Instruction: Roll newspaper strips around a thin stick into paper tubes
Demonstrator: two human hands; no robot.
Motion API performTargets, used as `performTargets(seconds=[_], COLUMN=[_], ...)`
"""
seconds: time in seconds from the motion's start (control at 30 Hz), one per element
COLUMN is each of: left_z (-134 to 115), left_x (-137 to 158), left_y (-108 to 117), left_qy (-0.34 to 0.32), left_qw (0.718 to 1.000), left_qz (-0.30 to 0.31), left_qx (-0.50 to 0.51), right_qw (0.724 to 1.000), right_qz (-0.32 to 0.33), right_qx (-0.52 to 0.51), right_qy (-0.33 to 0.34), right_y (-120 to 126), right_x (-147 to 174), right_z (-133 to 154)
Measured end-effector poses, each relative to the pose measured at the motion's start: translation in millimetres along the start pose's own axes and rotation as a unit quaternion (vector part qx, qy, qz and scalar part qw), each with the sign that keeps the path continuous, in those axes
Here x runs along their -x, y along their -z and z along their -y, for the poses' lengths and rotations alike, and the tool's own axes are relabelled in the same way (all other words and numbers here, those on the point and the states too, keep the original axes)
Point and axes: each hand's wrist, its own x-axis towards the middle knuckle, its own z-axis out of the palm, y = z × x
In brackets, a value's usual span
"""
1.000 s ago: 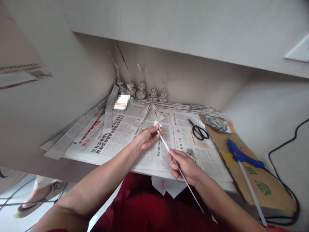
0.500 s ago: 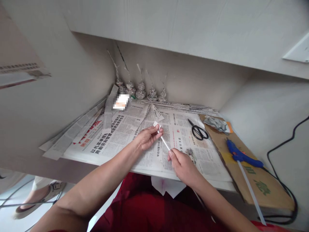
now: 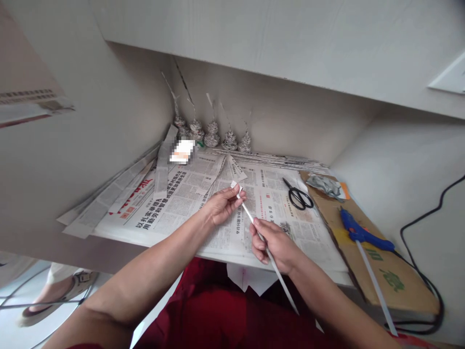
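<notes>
A thin white rolled paper stick [image 3: 279,277] slants from the newspaper-covered table toward my lap. My left hand [image 3: 225,203] pinches its upper end, where a small flap of unrolled paper sticks out past the thumb. Lower on the same stick, my right hand [image 3: 273,242] is closed around it with the thumb on top. Under both hands lie spread newspaper sheets [image 3: 196,194]. Just beyond the left fingertips is a loose pointed piece of newspaper [image 3: 236,168].
Black scissors [image 3: 300,196] lie right of my hands. A blue glue gun [image 3: 363,232] and crumpled grey material [image 3: 326,186] rest on cardboard [image 3: 395,291]. Several woven paper pieces [image 3: 211,134] and paper sticks [image 3: 279,161] line the back wall. An overhang [image 3: 276,39] juts above. A person's foot [image 3: 54,295] shows lower left.
My right hand's grip has shifted, with its fingers now spread lower along the stick. The stick's lower length now shows below that hand. My left hand keeps its pinch.
</notes>
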Motion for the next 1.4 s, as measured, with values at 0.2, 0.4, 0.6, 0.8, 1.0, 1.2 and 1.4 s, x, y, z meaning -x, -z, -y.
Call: performTargets(seconds=[0.2, 0.4, 0.6, 0.8, 1.0, 1.2, 1.4], left_z=[0.1, 0.2, -0.2, -0.1, 0.6, 1.8, 1.5], left_x=[2.1, 0.5, 2.9, 1.5, 0.5, 0.8, 0.9], left_y=[-1.8, -0.9, -2.6, -2.5, -1.0, -1.9, -2.1], left_qy=[0.014, 0.001, 0.014, 0.004, -0.005, 0.013, 0.004], left_qw=[1.000, 1.000, 1.000, 1.000, 1.000, 1.000, 1.000], left_qz=[0.021, 0.000, 0.009, 0.003, -0.008, -0.018, -0.018], left_qx=[-0.003, -0.017, 0.000, -0.014, -0.019, -0.013, -0.007], right_qw=[0.983, 0.982, 0.997, 0.992, 0.838, 0.965, 0.996], right_qz=[0.096, -0.077, 0.058, -0.019, -0.189, -0.060, 0.006], right_qx=[-0.146, 0.160, -0.047, 0.125, 0.465, 0.246, 0.087], right_qy=[-0.055, 0.066, -0.023, 0.021, 0.216, 0.067, 0.008], right_y=[-4.0, -4.4, -2.7, -6.1, -4.4, -4.7, -3.5], right_x=[1.0, -2.8, -7.8, -7.3, -9.6, -8.7, -10.6], right_z=[-6.6, -2.9, 1.3, 2.3, -1.6, 0.8, 8.5])
